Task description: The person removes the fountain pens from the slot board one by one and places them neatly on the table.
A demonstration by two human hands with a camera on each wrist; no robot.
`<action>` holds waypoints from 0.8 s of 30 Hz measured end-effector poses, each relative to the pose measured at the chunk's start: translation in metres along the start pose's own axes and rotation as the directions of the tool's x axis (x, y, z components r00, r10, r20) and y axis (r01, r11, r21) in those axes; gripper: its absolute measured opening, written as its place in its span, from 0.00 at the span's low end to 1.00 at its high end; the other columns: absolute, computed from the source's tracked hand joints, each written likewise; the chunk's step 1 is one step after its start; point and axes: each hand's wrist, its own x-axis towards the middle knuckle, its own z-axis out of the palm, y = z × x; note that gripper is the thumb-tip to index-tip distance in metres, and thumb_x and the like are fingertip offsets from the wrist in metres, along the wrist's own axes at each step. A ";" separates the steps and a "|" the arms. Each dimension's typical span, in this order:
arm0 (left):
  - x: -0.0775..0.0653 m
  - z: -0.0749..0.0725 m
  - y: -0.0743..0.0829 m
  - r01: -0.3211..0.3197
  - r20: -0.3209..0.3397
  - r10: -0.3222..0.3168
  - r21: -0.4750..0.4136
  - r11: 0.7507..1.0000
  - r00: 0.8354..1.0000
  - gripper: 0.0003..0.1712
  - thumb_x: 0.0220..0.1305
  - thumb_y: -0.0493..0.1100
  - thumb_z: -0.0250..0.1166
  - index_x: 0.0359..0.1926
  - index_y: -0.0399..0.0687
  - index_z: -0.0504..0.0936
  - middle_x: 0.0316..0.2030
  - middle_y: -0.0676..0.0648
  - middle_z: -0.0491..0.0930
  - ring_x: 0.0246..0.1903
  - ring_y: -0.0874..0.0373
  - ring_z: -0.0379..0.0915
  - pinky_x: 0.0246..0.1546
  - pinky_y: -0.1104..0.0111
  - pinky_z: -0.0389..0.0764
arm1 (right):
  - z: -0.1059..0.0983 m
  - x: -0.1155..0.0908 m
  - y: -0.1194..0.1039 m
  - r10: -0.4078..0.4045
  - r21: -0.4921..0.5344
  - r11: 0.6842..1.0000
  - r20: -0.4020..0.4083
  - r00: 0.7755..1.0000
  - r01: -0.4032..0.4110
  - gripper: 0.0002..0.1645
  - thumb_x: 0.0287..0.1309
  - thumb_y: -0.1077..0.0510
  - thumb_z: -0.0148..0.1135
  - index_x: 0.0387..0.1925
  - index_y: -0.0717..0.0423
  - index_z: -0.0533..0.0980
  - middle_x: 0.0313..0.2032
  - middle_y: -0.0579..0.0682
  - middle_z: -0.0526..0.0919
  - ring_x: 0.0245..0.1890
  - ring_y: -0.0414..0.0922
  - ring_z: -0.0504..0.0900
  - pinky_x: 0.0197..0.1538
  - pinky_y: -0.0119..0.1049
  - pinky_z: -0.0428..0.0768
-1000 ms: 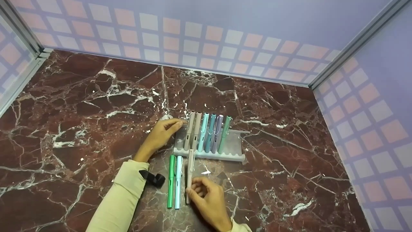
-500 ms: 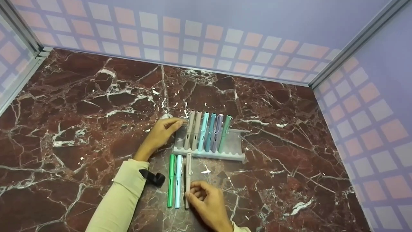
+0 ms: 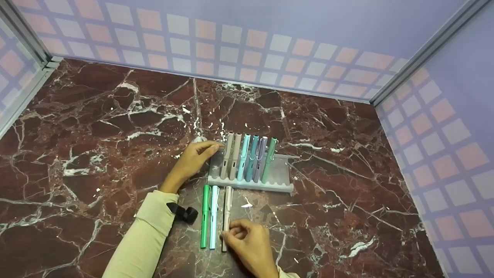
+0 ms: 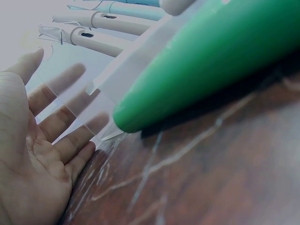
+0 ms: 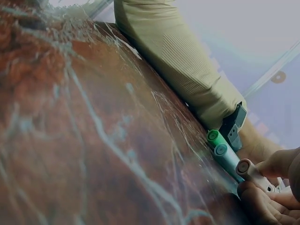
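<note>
In the head view, my right hand pinches a beige capped pen by its lower end, close over the table. The right wrist view shows that beige pen end-on between thumb and fingers. Left of it lie a light blue pen and a green pen, side by side. My left hand touches the left edge of a clear pen rack. Its fairly straight fingers show through the plastic in the left wrist view. Several pens lean in the rack, beige through blue, purple and green.
The rack has notches along its front lip. A black strap device sits on the left wrist, beside the green pen. Marble-patterned table surrounds everything, with panel walls behind and at the sides.
My right hand has drawn the beige pen down toward me, away from the rack's front lip, and lowered it beside the light blue pen. The left hand stays at the rack's edge.
</note>
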 end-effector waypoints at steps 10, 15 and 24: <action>0.000 0.000 0.001 -0.011 -0.001 0.011 -0.010 1.000 1.000 0.17 0.75 0.41 0.56 0.54 0.35 0.82 0.52 0.36 0.84 0.56 0.42 0.78 0.64 0.53 0.72 | 0.001 0.003 0.001 0.000 0.022 1.000 0.038 0.999 0.000 0.12 0.46 0.59 0.78 0.31 0.62 0.84 0.23 0.44 0.86 0.21 0.31 0.79 0.28 0.26 0.82; 0.000 0.000 0.001 -0.007 0.001 0.007 0.008 1.000 1.000 0.17 0.75 0.43 0.56 0.55 0.36 0.83 0.53 0.37 0.84 0.56 0.43 0.78 0.65 0.52 0.72 | 0.001 0.004 0.001 -0.002 0.027 1.000 0.054 0.999 0.001 0.13 0.47 0.59 0.78 0.32 0.62 0.83 0.24 0.45 0.86 0.21 0.31 0.79 0.28 0.26 0.82; 0.000 0.000 0.001 0.004 -0.001 -0.004 0.014 1.000 1.000 0.17 0.75 0.44 0.57 0.55 0.39 0.83 0.52 0.40 0.84 0.56 0.46 0.78 0.64 0.54 0.73 | 0.002 0.005 0.001 -0.028 0.011 1.000 0.048 0.998 0.028 0.14 0.47 0.56 0.79 0.31 0.61 0.84 0.23 0.45 0.86 0.21 0.31 0.78 0.27 0.26 0.81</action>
